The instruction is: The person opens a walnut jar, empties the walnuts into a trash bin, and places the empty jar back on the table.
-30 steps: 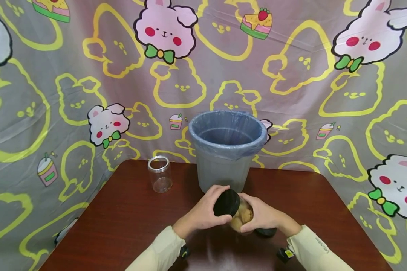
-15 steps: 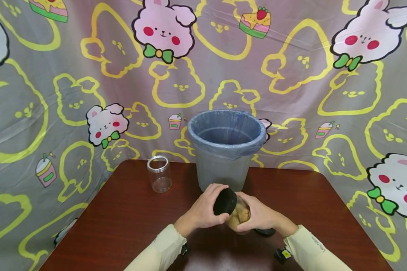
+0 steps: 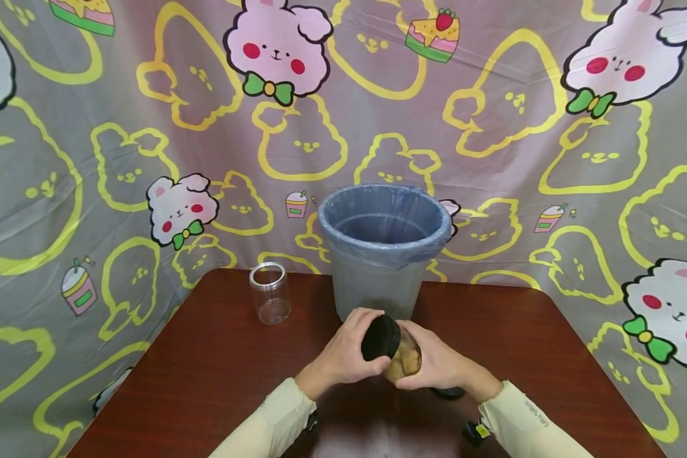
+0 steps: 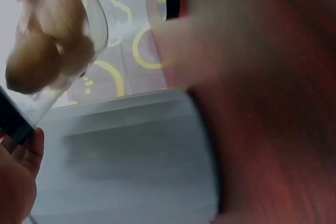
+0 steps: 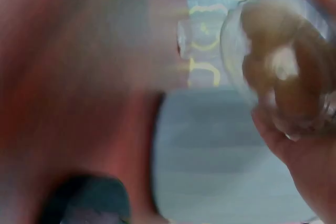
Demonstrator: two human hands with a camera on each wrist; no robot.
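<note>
Tilted on its side between my hands is a clear jar (image 3: 405, 362) with a black lid (image 3: 380, 337), holding several brown, roundish lumps (image 4: 50, 51). My left hand (image 3: 343, 355) grips the lid end, thumb below and fingers over the top. Around the jar's body curls my right hand (image 3: 439, 361), which hides part of it. The right wrist view shows the jar's rounded bottom (image 5: 283, 66) with the brown lumps pressed behind it. Both hands are raised in front of the grey bin (image 3: 374, 286).
The bin has a blue plastic liner (image 3: 383, 254) folded over its rim. Left of it stands an uncapped clear jar (image 3: 271, 302) with a silvery rim. Another black lid (image 3: 449, 393) lies on the dark red table (image 3: 235, 381), partly behind my right hand. A cartoon-print curtain (image 3: 492, 95) surrounds the table.
Both hands have shifted very slightly left and up with the jar, and its tilt has changed a little. My left hand stays on the lid, my right on the body.
</note>
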